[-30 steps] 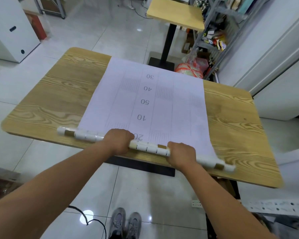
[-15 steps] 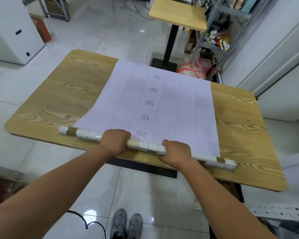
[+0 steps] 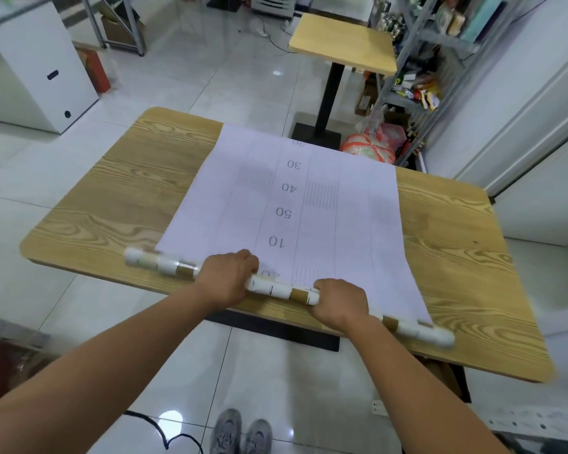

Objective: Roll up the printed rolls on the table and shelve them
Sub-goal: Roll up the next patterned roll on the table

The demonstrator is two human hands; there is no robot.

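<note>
A wide white printed sheet (image 3: 328,217), marked with numbers 10 to 50 and grey line blocks, lies flat across the wooden table (image 3: 112,204). Its near end is wound on a long white and brown tube (image 3: 282,291) that lies along the table's near edge. My left hand (image 3: 227,280) grips the tube left of its middle. My right hand (image 3: 340,304) grips it right of the middle. Both hands curl over the tube from above. The sheet's far end hangs past the table's far edge.
A smaller wooden table (image 3: 341,44) on a black post stands beyond. Metal shelving (image 3: 417,60) with mixed goods fills the back right, with plastic bags (image 3: 371,147) at its foot. A white cabinet (image 3: 36,70) stands at the left. My shoes (image 3: 240,434) show on the tiled floor.
The tube has rolled slightly away from me, covering more of the printed 20. Both hands stayed on it, and the camera view lifted a little.
</note>
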